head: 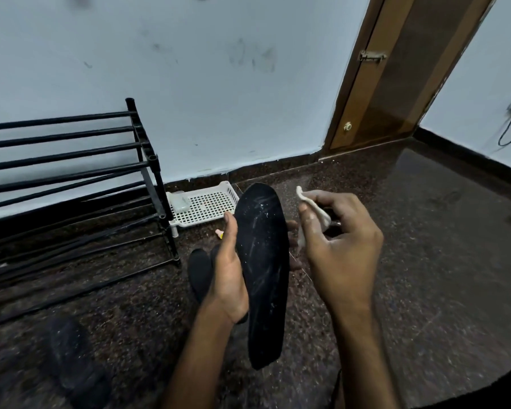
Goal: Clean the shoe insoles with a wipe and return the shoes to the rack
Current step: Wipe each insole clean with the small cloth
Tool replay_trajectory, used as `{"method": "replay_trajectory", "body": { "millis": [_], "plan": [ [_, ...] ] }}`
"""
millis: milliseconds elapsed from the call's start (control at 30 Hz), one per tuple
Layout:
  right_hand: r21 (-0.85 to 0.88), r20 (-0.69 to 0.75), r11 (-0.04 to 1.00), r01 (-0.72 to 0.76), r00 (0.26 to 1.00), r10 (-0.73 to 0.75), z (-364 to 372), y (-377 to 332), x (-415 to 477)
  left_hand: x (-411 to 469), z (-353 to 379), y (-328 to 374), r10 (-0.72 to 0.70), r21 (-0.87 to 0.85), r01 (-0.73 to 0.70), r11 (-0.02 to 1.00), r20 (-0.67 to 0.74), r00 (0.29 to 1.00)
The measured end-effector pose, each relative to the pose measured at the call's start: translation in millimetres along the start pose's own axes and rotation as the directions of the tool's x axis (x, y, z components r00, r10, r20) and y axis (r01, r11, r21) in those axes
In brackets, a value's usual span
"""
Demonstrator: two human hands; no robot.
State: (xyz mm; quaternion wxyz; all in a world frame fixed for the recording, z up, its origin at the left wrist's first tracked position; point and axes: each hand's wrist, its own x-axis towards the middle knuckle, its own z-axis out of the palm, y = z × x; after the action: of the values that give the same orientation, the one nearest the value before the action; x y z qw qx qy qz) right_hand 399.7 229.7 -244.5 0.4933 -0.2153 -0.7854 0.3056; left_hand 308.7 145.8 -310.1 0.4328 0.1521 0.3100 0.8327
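Black and flecked with pale marks, the insole sits gripped by its edge in our left hand, our right hand pinching the crumpled wipe just beside its toe, so we judge the wiping step is in hand and must next press the wipe along it.

Floor to the right: open stretch up to the door.
Left: rack bars the way; gaps between its bars are narrow.
White tray just beside the rack's end post, at the wall.
Black shoe on the floor, partly behind the left hand.
Insole stands between it and the right hand.
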Motion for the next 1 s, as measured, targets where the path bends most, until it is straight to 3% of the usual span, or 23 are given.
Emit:
{"method": "replay_trajectory", "body": {
  "millis": [133,367,533,700,767,900,1000],
  "plan": [
    [-0.079,0.091,0.989,0.122,0.989,-0.115,24,-4,7,-1,-3,2,-0.032,-0.059,0.031,0.998,-0.016,0.999],
    [-0.105,0.085,0.989,0.102,0.992,-0.093,41,-2,1,-5,-3,-1,-0.057,-0.066,0.054,0.996,-0.041,0.998],
    [-0.085,0.320,0.983,0.160,0.939,-0.125,39,-1,1,-4,-8,0,-0.020,-0.069,0.017,0.997,-0.046,0.999],
    [-0.181,0.121,0.983,0.030,0.993,-0.008,35,9,3,-4,-11,-1,-0.072,-0.038,0.071,0.997,-0.015,0.997],
    [-0.173,0.132,0.983,0.055,0.991,-0.032,39,4,7,-3,-12,-3,-0.083,-0.059,0.081,0.995,-0.030,0.996],
    [-0.113,0.313,0.987,0.113,0.947,-0.072,43,0,1,-2,-14,0,-0.076,-0.129,0.072,0.989,-0.023,0.997],
    [-0.177,0.170,0.984,0.019,0.985,0.011,38,6,0,-1,-14,-1,-0.105,-0.076,0.106,0.991,0.015,0.994]
  ]
}}
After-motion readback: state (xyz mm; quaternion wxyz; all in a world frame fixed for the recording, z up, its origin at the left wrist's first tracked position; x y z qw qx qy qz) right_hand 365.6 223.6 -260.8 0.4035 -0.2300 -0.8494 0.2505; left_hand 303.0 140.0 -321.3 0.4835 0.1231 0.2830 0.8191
